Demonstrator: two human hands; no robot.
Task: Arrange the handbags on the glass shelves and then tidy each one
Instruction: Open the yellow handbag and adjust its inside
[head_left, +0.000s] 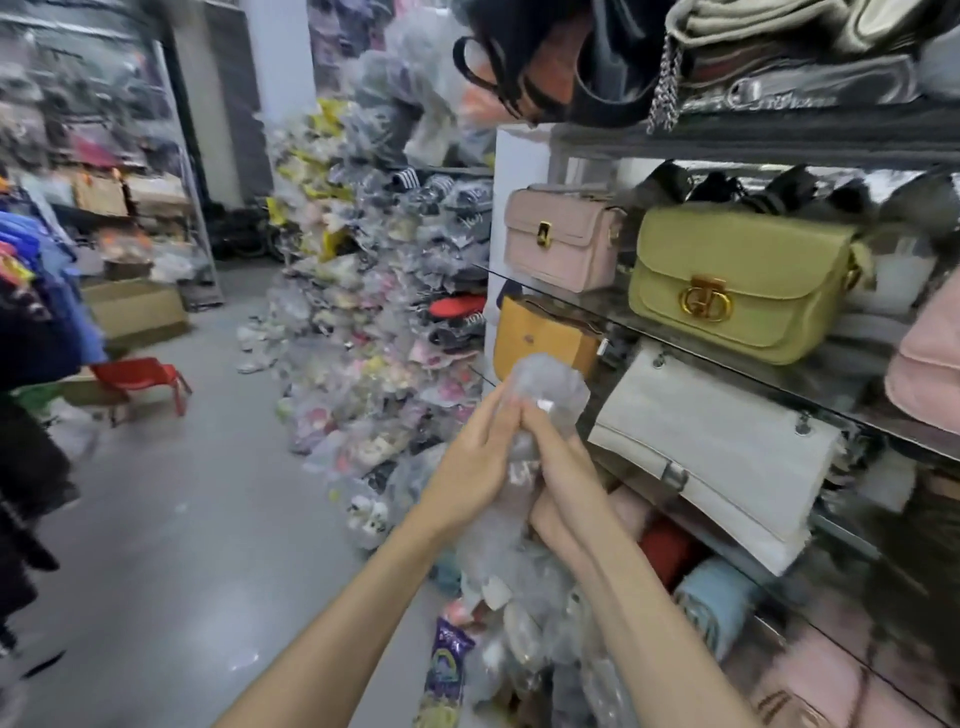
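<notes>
Both my hands are raised in front of the glass shelves, crumpling a clear plastic wrapper (545, 379) between them. My left hand (475, 462) and my right hand (558, 462) each grip the wrapper, fingers curled round it. On the glass shelf (613, 304) to the right stand a beige-pink handbag (563, 239) and a yellow-green handbag (737, 280) with a gold clasp. One shelf down, a mustard handbag (535, 338) stands upright and a white handbag (722, 457) leans tilted. A pink bag (924, 364) shows at the right edge.
Black bags (545, 62) and chain-strap bags fill the top shelf. A tall heap of plastic-wrapped goods (374, 291) lines the aisle to the left of the shelves and spills below my arms. A red stool (140, 379), a cardboard box (135, 306) and hanging clothes stand at the left.
</notes>
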